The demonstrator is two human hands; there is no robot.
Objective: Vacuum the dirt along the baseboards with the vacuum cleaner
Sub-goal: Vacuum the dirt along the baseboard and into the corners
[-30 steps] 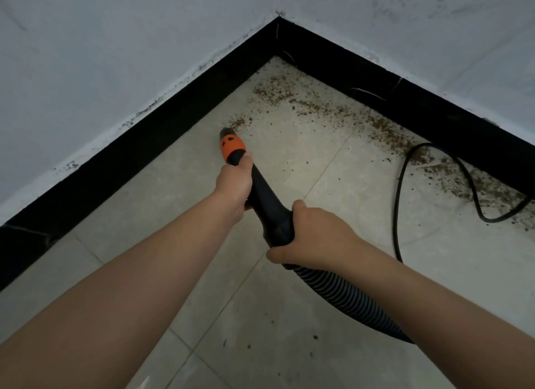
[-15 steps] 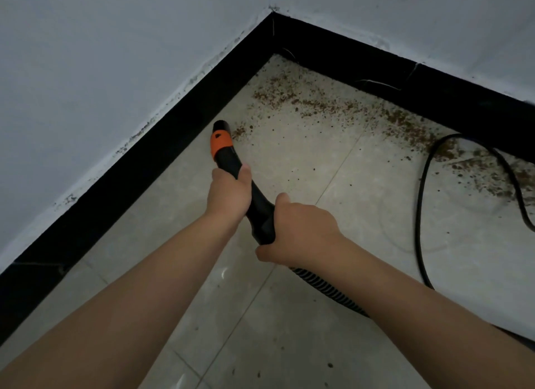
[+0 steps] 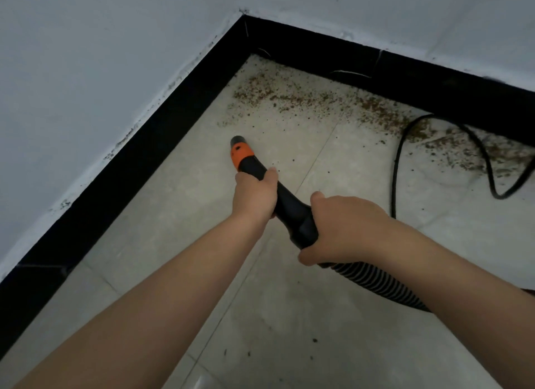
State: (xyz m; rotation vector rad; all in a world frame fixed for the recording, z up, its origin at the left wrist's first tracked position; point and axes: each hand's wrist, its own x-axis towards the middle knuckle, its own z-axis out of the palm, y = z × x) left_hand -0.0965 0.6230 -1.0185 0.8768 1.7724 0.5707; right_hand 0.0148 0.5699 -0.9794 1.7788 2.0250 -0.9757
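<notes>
One vacuum nozzle (image 3: 254,168), black with one orange band near its tip, points toward the corner where two black baseboards (image 3: 162,145) meet under pale walls (image 3: 86,70). One ribbed hose (image 3: 376,284) runs from the rear of the nozzle off toward the lower right. One black cord (image 3: 398,157) loops on the tiled floor (image 3: 289,316) at the right, passing through the dirt.

Two bare hands hold the nozzle. The left hand (image 3: 254,196) is the forward one, its grip wrapped round the black shaft just behind the orange band, thumb lying along the upper side. The right hand (image 3: 344,229) sits further back, its grip closed round the thick rear end of the nozzle where the hose joins, knuckles up. Both forearms reach forward from the bottom of the view, the left arm nearly straight, the right coming in from the right edge.

The dirt (image 3: 304,99), brown crumbs, lies in one long scattered band along the far baseboard, from the corner out to the right. The nozzle tip is near the band's left end but short of it, and away from the left baseboard.
</notes>
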